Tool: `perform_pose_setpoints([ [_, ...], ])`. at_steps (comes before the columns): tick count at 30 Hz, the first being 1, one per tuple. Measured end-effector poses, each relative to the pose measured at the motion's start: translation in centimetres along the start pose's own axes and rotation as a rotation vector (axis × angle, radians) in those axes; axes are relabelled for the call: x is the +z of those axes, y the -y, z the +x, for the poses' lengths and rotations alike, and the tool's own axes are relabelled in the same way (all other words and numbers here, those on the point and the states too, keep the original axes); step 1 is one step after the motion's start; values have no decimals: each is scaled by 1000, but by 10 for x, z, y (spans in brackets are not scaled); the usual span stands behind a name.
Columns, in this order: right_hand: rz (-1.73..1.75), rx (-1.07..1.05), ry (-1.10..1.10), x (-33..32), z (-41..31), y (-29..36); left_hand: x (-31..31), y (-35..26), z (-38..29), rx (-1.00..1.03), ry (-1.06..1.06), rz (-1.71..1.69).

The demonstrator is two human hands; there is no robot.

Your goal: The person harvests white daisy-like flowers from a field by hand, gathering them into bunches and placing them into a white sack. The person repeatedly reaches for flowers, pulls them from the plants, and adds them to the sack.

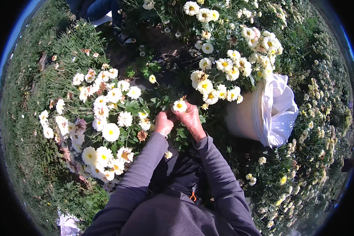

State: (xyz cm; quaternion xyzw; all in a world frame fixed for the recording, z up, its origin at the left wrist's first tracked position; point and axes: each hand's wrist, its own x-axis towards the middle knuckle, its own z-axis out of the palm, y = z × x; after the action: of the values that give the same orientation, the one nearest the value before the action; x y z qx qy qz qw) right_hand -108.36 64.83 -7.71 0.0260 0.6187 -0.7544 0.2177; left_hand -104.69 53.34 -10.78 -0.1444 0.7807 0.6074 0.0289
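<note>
My right hand [192, 120] has its fingers closed around a white chrysanthemum with a yellow centre [180, 106], just under the bloom. Close beside it, my left hand [164, 123] is curled with its fingertips near the right hand's. Whether a stem lies in the left fingers is hidden. Green leaves [181, 134] show below and between my wrists. To the left of my hands stands a dense clump of white chrysanthemums [110, 132], some with browned, wilted heads. Another cluster of white blooms [211, 96] lies up and to the right.
A white bucket [243, 116] with a white plastic liner [278, 110] leans at the right among the plants. At the top left are another person's legs [103, 13] and shoe [123, 38]. Dark soil [121, 60] runs between the rows. White plastic [67, 224] lies at lower left.
</note>
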Motion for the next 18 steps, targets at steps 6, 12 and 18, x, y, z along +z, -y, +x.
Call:
perform_pose_setpoints([
  [6,-89,-12,-116,19,-107,16,0,24,-34,-193,17,-336],
  [12,-271,-336,-102,-14,-151,58,-11,41,-57,180,79,236],
  [18,-405,-136,-411,-102,-56,34,-1,46,-66,348,37,506],
])
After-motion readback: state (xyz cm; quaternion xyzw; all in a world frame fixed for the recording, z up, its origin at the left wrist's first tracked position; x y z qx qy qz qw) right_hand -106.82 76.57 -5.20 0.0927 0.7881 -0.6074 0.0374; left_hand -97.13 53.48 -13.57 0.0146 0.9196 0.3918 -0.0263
